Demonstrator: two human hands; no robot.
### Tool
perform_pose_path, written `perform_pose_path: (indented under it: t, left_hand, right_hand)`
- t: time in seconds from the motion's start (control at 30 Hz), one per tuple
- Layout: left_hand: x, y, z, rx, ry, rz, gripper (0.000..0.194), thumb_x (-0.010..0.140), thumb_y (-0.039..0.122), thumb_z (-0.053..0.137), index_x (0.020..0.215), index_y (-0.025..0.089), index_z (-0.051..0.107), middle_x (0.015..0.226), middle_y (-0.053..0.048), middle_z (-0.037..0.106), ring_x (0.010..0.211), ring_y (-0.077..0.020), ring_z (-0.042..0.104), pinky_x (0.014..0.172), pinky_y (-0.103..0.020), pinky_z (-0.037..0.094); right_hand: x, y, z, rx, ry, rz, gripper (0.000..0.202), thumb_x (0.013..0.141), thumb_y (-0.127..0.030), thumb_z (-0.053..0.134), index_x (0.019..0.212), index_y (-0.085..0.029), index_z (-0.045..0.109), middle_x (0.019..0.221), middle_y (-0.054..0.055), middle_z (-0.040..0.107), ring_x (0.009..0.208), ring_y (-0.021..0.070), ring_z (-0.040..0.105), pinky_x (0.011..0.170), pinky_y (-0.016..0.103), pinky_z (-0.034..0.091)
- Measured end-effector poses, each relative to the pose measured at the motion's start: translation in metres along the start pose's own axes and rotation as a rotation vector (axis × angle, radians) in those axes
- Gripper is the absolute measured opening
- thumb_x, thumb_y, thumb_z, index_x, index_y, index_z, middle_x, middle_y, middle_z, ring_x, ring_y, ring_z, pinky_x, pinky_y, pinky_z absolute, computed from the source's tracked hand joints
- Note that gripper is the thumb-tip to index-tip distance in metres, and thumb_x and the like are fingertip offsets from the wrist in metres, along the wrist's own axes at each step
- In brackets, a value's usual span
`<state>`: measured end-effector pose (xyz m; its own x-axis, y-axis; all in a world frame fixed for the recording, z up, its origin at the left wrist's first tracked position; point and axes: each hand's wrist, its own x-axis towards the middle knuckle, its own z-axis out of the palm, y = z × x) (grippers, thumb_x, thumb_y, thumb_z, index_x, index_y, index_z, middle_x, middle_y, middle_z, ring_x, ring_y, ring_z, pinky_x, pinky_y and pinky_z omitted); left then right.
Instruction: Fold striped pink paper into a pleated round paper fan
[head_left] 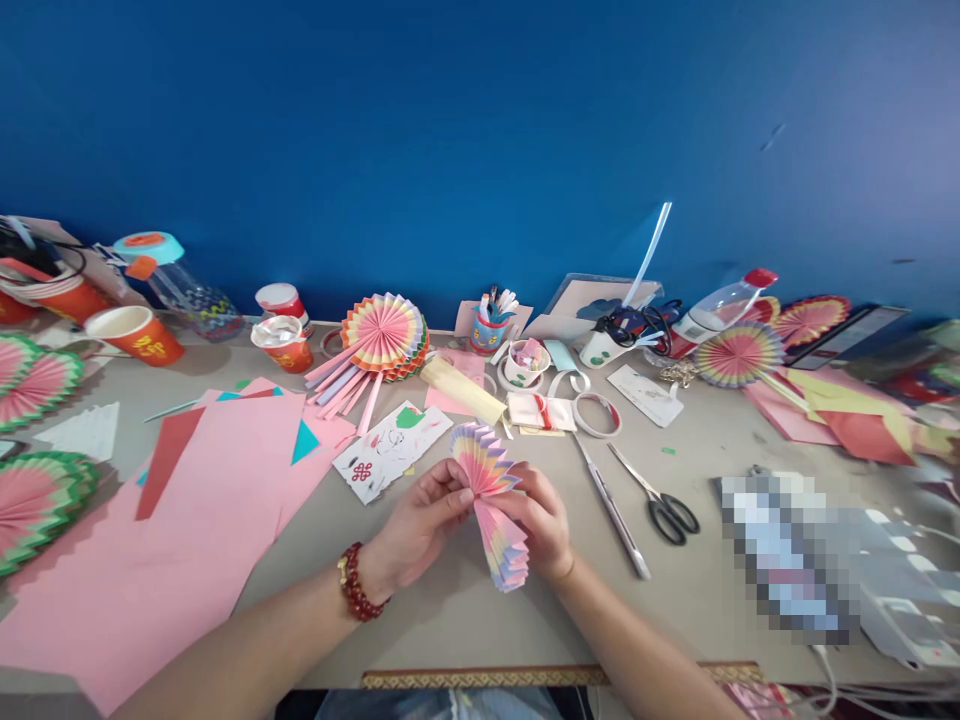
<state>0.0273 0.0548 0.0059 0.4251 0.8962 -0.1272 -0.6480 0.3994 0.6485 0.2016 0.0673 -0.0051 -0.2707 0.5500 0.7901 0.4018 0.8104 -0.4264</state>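
Between my two hands is a pleated paper fan (501, 530) in pink, yellow and lilac, pinched at its middle so that both ends spread out like a bow. My left hand (429, 515), with a red bead bracelet (358, 585) at the wrist, grips it from the left with thumb and fingers near the centre. From the other side, my right hand (541, 515) holds the folds at the same height; some of its fingers are hidden behind the paper. The fan is held above the grey table (435, 625), close to its front edge.
Pink paper sheets (202, 500) cover the left side, beside finished green-edged fans (45, 500). Right of my hands lie a utility knife (611, 510), scissors (664, 500) and a tape roll (598, 414). Paper cups (135, 335), bottles and a stack of round fans (384, 335) line the blue wall.
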Motion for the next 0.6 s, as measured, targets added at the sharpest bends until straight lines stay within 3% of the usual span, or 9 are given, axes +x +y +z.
perform_pose_path:
  t: [0.3,0.6]
  left_hand:
    - [0.0,0.0022,0.0051,-0.072,-0.007,-0.016,0.019,0.079,0.022,0.079,0.08,0.016,0.061,0.08,0.001,0.06,0.076,-0.0097,0.054,0.074,-0.021,0.043]
    - [0.0015,0.0004,-0.0011,0.094,0.097,0.06,0.02,0.075,0.024,0.082,0.081,0.017,0.065,0.08,0.001,0.062,0.077,-0.0105,0.054,0.076,-0.023,0.043]
  right_hand:
    - [0.0032,0.0011,-0.0035,-0.021,-0.02,-0.073,0.03,0.089,-0.015,0.064,0.116,-0.026,0.067,0.085,0.006,0.064,0.074,0.0188,0.06,0.063,0.033,0.052]
    - [0.003,0.0015,-0.0057,-0.012,-0.007,-0.05,0.027,0.091,-0.017,0.063,0.115,-0.026,0.07,0.083,0.005,0.067,0.073,0.0188,0.062,0.066,0.035,0.054]
